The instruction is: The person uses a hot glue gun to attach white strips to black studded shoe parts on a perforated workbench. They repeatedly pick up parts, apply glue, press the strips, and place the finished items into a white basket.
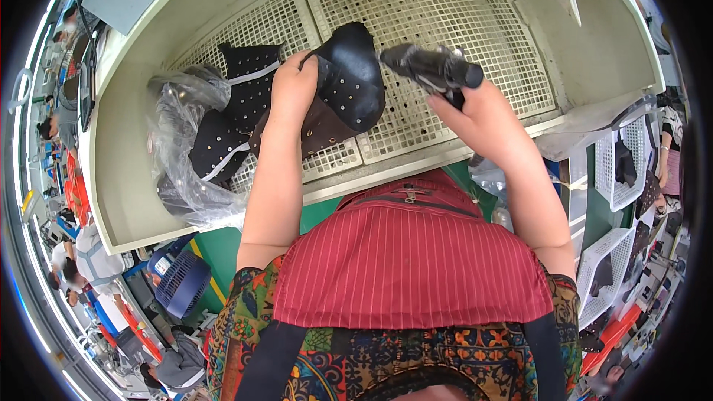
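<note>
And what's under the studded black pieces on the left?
Pale grating shows around the studded black pieces, with clear plastic along their left; whatever lies directly beneath is covered.

this looks like a factory workshop: people (90, 256) among crowded workbenches, long strip lights (31, 315), a green floor (210, 250) with a yellow line (207, 272), an industrial-looking blue fan (180, 282), white plastic baskets (609, 188) and a grated work booth (122, 178).
</note>
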`<state>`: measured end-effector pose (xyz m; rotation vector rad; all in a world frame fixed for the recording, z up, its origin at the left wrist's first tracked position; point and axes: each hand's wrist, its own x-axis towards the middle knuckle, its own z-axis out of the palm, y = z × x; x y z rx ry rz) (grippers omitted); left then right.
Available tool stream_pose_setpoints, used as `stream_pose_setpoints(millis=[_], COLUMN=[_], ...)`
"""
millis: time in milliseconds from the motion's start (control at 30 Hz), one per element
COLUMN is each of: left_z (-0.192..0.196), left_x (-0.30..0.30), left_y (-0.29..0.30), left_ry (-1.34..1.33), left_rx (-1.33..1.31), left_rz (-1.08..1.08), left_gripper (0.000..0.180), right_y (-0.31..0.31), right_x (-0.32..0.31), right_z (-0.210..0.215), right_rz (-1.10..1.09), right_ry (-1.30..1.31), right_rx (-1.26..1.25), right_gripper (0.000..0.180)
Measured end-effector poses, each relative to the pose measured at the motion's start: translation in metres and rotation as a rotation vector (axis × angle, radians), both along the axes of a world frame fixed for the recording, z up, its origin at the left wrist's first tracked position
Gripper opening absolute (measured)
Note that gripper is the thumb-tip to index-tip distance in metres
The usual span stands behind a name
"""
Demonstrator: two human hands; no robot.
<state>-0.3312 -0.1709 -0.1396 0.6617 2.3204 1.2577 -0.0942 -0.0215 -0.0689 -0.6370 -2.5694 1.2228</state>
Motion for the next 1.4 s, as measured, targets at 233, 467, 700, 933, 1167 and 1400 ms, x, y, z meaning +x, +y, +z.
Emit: stream_pose_setpoints(millis=[233,467,700,933,1167,1400], left_z=[-0.006,-0.006,0.001,0.01,0.058,0.121], left_x=[-0.002,-0.006,-0.006,0.001,0.022,0.066], left_y=[-0.002,-0.002,0.003,-0.005,-0.02,-0.019], left_ry=[-0.058,-0.103,-0.136,-0.013,0.178,-0.008], left_rx=[0.044,0.05,0.05,-0.021,0.068,0.367], left_rz=[0.012,0.024,-0.022,-0.044,-0.113,-0.214], left_gripper=[0.032,0.031,0.029,0.033,0.031,0.029], right_y=[0.004,-0.005,-0.013,0.018,0.064,0.057], right_x=[0.008,0.026,-0.005,0.006,0.025,0.076], right_z=[0.016,0.02,0.012,-0.027,-0.081,-0.078], right_rz=[-0.109,-0.004,0.012,-0.194,-0.438,-0.572], right_ry=[-0.083,-0.074,0.096,-0.004,-0.048,-0.093], right_rx=[0.014,-0.02,-0.027,-0.048,-0.676,0.015], right_gripper=[0.037,0.037,0.035,0.04,0.028,0.061])
